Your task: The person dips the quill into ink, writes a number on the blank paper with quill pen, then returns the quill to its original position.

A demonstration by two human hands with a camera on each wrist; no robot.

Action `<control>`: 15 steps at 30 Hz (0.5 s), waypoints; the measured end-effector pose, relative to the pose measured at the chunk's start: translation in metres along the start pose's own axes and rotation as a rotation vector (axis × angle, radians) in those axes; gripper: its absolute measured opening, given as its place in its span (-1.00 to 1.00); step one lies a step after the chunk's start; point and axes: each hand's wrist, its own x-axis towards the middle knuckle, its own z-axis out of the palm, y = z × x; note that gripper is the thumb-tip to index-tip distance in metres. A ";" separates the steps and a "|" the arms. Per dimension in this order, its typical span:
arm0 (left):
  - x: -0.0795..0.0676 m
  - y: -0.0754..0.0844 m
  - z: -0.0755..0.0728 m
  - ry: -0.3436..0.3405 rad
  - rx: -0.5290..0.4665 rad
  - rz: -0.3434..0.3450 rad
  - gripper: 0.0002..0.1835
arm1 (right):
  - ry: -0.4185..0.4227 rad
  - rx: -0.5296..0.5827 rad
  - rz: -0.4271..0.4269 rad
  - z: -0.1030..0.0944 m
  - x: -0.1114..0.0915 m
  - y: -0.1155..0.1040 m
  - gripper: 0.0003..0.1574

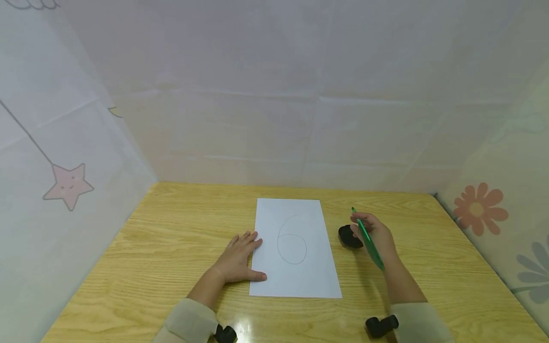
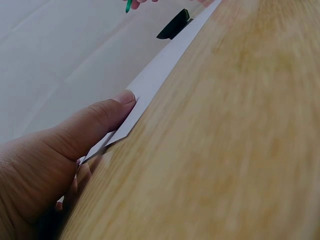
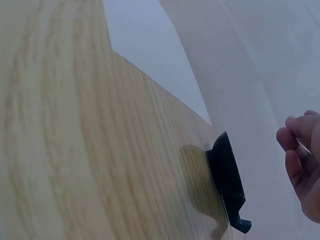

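Note:
A white sheet of paper [image 1: 317, 278] lies on the wooden table, with a large thin curved line like a 6 drawn on it. My left hand [image 1: 238, 261] rests along the sheet's left edge, fingers spread, thumb pressing on the lower left corner; the left wrist view shows that thumb [image 2: 107, 112] on the paper. To the right of the sheet, my right hand [image 1: 379, 237] holds a green pen [image 1: 372, 248] raised above the table, its slim end pointing away from me. Beside that hand sits a dark oval object [image 1: 348, 237], with a short bent stub seen in the right wrist view.
The light wood table [image 1: 171, 224] reaches back to a pale hanging cloth [image 1: 257, 119]. Similar cloths with a star [image 1: 68, 186] and flowers [image 1: 480, 209] stand at the left and right. Small black devices [image 1: 381, 326] sit at both wrists.

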 end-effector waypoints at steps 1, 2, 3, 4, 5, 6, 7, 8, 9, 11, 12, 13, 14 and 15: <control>0.000 0.000 0.000 -0.001 -0.001 0.000 0.07 | -0.008 -0.018 0.007 -0.002 0.000 0.001 -0.55; 0.000 0.000 0.000 -0.002 0.003 0.000 0.07 | -0.017 -0.032 0.016 -0.004 0.000 0.002 -0.55; 0.001 -0.001 0.001 -0.003 0.007 0.000 0.06 | -0.025 -0.044 0.027 -0.006 -0.001 0.003 -0.53; 0.001 -0.001 0.001 -0.002 0.006 0.003 0.07 | -0.030 -0.048 0.041 -0.008 -0.001 0.004 -0.52; 0.002 -0.001 0.001 -0.001 0.009 0.003 0.06 | -0.038 -0.056 0.053 -0.010 -0.002 0.004 -0.51; 0.002 -0.001 0.001 -0.001 0.013 0.003 0.06 | -0.040 -0.062 0.059 -0.012 -0.002 0.005 -0.51; 0.002 -0.002 0.002 0.000 0.016 0.003 0.06 | -0.041 -0.071 0.065 -0.014 -0.003 0.006 -0.52; 0.002 -0.002 0.002 -0.002 0.019 0.001 0.06 | -0.041 -0.075 0.074 -0.015 -0.003 0.007 -0.52; 0.002 -0.002 0.002 -0.001 0.020 0.001 0.06 | -0.041 -0.077 0.081 -0.017 -0.003 0.008 -0.52; 0.002 -0.003 0.002 -0.002 0.020 0.001 0.06 | -0.038 -0.080 0.078 -0.019 -0.004 0.012 -0.52; 0.002 -0.002 0.002 -0.002 0.017 0.003 0.06 | -0.031 -0.077 0.071 -0.020 -0.004 0.014 -0.53; 0.002 -0.002 0.002 0.002 0.013 0.007 0.06 | -0.024 -0.076 0.062 -0.021 -0.005 0.017 -0.53; 0.002 -0.002 0.002 0.004 0.010 0.010 0.06 | -0.018 -0.064 0.050 -0.022 -0.005 0.019 -0.54; 0.002 -0.002 0.002 0.009 0.005 0.017 0.06 | -0.015 -0.043 0.033 -0.023 -0.006 0.021 -0.54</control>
